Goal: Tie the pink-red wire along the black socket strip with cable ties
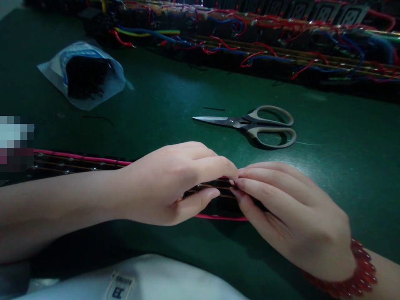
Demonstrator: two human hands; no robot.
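A long dark strip (225,203) with brass-coloured rails lies across the green table, pink wires (212,217) running along both its edges. Over its middle arches my left hand (175,183), thumb apart from the index finger, whose tip reaches the far edge beside my right fingertips. My right hand (290,216), with a red bead bracelet at the wrist, pinches a thin black tie (235,183) at the strip; most of the tie is hidden by the fingers. Scissors (233,121) with grey handles lie beyond my hands, blades pointing left.
An open plastic bag (117,79) of thin black pieces sits at back left. Loose black pieces (214,108) lie on the green table (162,91). Wired assemblies (250,46) with red and blue leads stretch across the back. White cloth (168,279) shows at the near edge.
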